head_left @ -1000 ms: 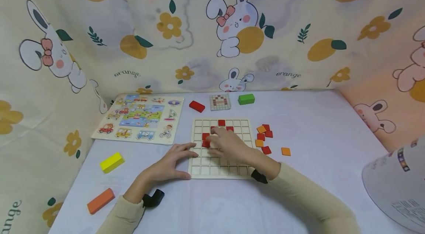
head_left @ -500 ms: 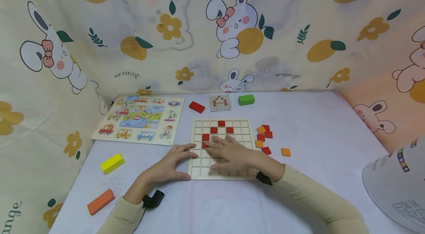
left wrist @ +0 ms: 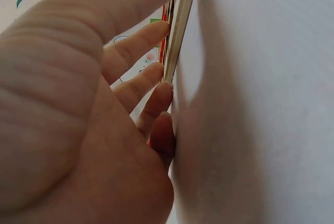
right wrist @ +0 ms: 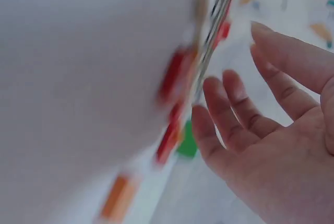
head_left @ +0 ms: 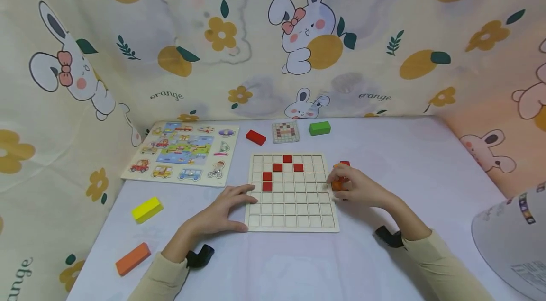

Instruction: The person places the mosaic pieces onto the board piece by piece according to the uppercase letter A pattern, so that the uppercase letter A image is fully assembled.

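Observation:
A pale grid board [head_left: 298,223] lies in the middle of the table in the head view. Several red square tiles [head_left: 267,176] sit in its cells, towards the top and left. My left hand [head_left: 217,211] rests against the board's left edge with fingers spread; in the left wrist view its thumb and fingertips meet the rim. Just off the board's right edge, my right hand [head_left: 360,188] hovers over loose red and orange tiles [head_left: 340,184], partly covering them. The right wrist view, blurred, shows the right hand's fingers [right wrist: 237,96] loosely extended with nothing between them.
Behind the board are a red block [head_left: 256,137], a small pattern card [head_left: 286,132] and a green block [head_left: 320,128]. A vehicle picture puzzle [head_left: 228,149] lies back left. Yellow [head_left: 147,210] and orange [head_left: 133,259] blocks lie left. A white rounded object [head_left: 512,244] stands right.
My right hand has left the board's middle and moved right to the loose tiles, uncovering the grid cells and the red tiles. The left hand stays at the board's edge.

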Demonstrator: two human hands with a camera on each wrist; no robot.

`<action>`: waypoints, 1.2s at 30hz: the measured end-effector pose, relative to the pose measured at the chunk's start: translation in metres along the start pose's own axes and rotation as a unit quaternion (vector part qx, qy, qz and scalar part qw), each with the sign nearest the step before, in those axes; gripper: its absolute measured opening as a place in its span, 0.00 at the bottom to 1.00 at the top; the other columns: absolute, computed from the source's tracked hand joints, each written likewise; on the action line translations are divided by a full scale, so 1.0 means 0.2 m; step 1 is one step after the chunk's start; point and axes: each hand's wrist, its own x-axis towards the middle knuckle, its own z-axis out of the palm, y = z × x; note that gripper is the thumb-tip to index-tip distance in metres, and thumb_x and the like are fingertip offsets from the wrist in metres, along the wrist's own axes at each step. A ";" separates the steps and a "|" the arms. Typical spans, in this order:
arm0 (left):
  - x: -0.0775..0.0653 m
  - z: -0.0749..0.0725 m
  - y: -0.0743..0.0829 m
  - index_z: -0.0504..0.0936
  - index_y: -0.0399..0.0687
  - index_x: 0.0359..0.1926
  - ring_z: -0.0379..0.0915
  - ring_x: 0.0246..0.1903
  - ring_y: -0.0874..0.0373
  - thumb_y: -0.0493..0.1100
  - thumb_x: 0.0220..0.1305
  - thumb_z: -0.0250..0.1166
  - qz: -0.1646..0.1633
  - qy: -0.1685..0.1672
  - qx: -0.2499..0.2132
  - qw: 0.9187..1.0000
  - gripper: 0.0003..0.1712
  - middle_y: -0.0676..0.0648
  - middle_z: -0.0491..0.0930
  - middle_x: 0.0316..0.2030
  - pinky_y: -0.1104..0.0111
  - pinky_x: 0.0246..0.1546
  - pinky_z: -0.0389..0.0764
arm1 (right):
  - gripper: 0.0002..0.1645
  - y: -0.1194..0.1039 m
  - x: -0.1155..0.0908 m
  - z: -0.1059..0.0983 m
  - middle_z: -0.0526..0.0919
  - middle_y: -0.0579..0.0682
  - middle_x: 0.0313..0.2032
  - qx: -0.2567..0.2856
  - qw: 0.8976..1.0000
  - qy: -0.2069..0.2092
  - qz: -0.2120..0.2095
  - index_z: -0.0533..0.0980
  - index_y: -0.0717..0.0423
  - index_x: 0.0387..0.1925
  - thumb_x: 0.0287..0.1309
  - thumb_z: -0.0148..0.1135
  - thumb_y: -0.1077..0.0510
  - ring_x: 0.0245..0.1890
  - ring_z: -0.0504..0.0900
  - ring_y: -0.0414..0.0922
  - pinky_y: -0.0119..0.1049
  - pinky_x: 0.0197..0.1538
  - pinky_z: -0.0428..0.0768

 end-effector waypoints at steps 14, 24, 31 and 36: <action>-0.01 -0.01 0.01 0.77 0.59 0.62 0.49 0.70 0.51 0.55 0.52 0.77 -0.001 0.001 -0.005 1.000 0.36 0.54 0.56 0.75 0.42 0.66 0.55 | 0.19 0.08 -0.11 -0.03 0.77 0.50 0.38 -0.035 0.999 0.009 0.014 0.77 0.60 0.42 0.48 0.71 0.75 0.40 0.74 0.49 0.37 0.42 0.77; -0.01 -0.01 0.02 0.77 0.58 0.62 0.49 0.70 0.51 0.54 0.52 0.77 0.001 0.003 -0.007 1.000 0.36 0.53 0.56 0.75 0.43 0.66 0.55 | 0.18 0.08 -0.11 -0.02 0.78 0.48 0.35 -0.057 0.998 -0.003 0.033 0.79 0.60 0.40 0.47 0.72 0.74 0.36 0.73 0.46 0.33 0.38 0.78; -0.01 -0.01 0.02 0.77 0.58 0.62 0.49 0.70 0.51 0.54 0.52 0.77 0.002 0.005 -0.008 1.000 0.35 0.53 0.56 0.75 0.42 0.66 0.54 | 0.15 0.08 -0.11 -0.02 0.78 0.45 0.32 -0.057 0.998 -0.010 0.040 0.80 0.57 0.38 0.49 0.73 0.72 0.34 0.74 0.45 0.32 0.37 0.77; -0.01 0.00 0.02 0.77 0.59 0.62 0.49 0.70 0.50 0.54 0.52 0.77 0.000 0.001 -0.009 1.000 0.35 0.53 0.56 0.75 0.42 0.66 0.54 | 0.11 0.03 -0.04 -0.01 0.80 0.45 0.33 -0.016 0.999 -0.027 0.017 0.79 0.57 0.38 0.54 0.70 0.70 0.34 0.76 0.45 0.32 0.38 0.77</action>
